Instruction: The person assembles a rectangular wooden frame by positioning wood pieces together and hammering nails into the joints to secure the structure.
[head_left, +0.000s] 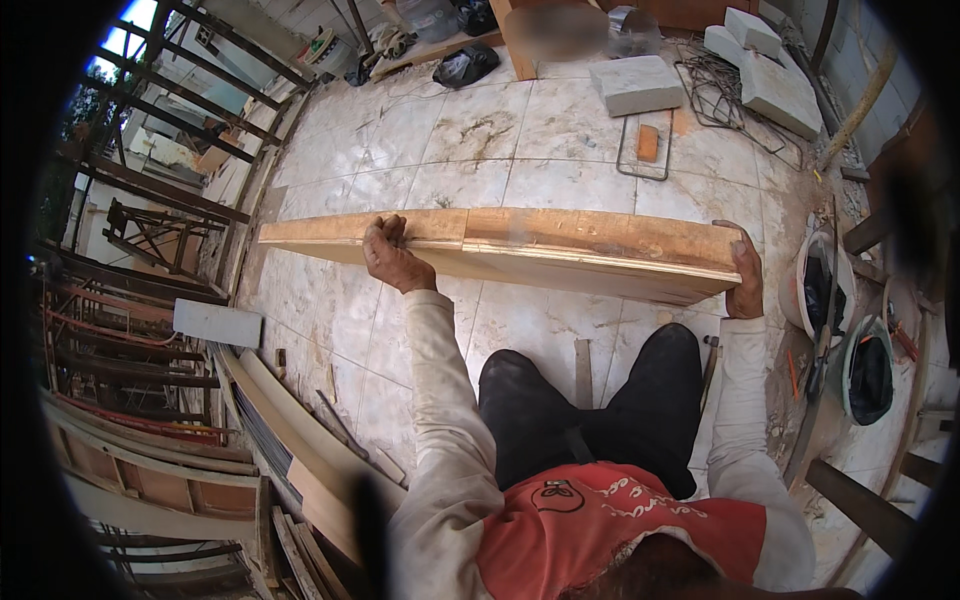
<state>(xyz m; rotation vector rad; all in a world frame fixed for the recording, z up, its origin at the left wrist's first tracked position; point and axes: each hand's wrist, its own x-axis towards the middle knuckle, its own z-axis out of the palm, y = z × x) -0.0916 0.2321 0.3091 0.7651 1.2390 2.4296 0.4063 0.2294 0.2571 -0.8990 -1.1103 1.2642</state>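
Observation:
A long wooden panel [600, 232] with layered plywood edges is held up crosswise in front of my knees, above the tiled floor. Its broad brown side faces up and the paler underside shows below the near edge. My left hand [398, 258] grips the near edge left of the middle, fingers curled over the top. At the far right end, my right hand [743, 272] wraps round the panel's corner, with part of its fingers hidden. A flat strip [583, 372] lies on the floor between my knees, under the panel's level.
Pale blocks [636, 84] and bent wire frames [730, 105] lie at the far right, near an orange block [648, 143]. Two white containers [868, 372] with black linings stand at right. Boards [290, 430] and a grey block [218, 323] lie at left. A black bag [466, 64] sits far off.

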